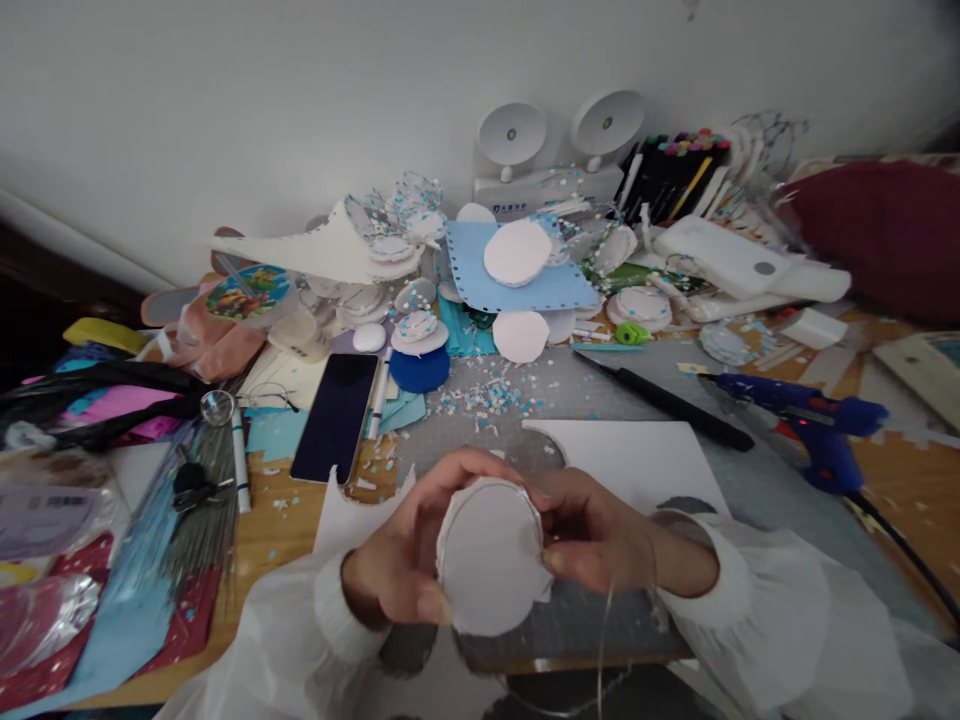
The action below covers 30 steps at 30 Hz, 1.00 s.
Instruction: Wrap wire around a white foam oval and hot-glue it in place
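Pale wall (262, 120) stands behind a cluttered desk (274, 580), its grey mat (667, 360) strewn with blue and white bits (487, 395). From my remote seat I find the disc (491, 560) near six o'clock, raised above the mat between both hands. To do this well, I would let the left hand (427, 540) only cradle: its fingers are clamped on the rim, thumb at eight o'clock, fingertips towards twelve. The right hand (600, 525) has thumb and fingers clamped on the rim between two and three. I judge a light, even pinch best, since hard pressure could crease the face. I would also keep the right sleeve (795, 610) clear of the glue gun (832, 460) at two. The disc looks round, whitish and flat-faced; its edge is ragged, with a small flap at four. Its far side I cannot tell.
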Tool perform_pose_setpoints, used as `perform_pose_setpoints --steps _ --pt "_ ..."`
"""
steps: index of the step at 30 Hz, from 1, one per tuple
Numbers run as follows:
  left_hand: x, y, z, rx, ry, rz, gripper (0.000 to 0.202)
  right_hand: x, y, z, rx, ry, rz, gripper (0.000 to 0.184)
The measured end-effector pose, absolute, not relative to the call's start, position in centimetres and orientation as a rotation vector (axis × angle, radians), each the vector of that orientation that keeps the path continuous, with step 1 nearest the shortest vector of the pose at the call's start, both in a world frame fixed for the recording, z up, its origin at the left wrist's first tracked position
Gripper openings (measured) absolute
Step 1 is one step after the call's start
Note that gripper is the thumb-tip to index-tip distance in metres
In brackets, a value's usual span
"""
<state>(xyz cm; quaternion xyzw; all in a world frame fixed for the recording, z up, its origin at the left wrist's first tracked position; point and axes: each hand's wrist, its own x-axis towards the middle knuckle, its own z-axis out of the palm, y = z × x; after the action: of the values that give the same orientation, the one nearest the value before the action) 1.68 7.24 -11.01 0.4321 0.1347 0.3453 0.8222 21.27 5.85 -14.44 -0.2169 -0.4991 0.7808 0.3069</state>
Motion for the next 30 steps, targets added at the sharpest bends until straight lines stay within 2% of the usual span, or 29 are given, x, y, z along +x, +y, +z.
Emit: perform_pose_setpoints --steps 11,17,24,30 --pt "1.5 7.2 -12.6 0.74 0.331 0.689 0.07 20.6 5.8 -13.7 -0.526 -1.388 2.116 0.035" --pt "1.7 7.6 -12.2 0.627 0.359 0.73 0.048 21.0 6.2 -13.7 -0.521 -1.269 2.106 0.04" --pt "1.9 7.5 -11.6 0.627 0.386 0.707 0.067 20.9 6.4 -13.0 -0.558 -1.225 2.102 0.038" --pt "1.8 7.6 -12.0 0.656 0.365 0.738 0.051 21.0 6.3 -13.7 -0.652 -1.234 2.08 0.037"
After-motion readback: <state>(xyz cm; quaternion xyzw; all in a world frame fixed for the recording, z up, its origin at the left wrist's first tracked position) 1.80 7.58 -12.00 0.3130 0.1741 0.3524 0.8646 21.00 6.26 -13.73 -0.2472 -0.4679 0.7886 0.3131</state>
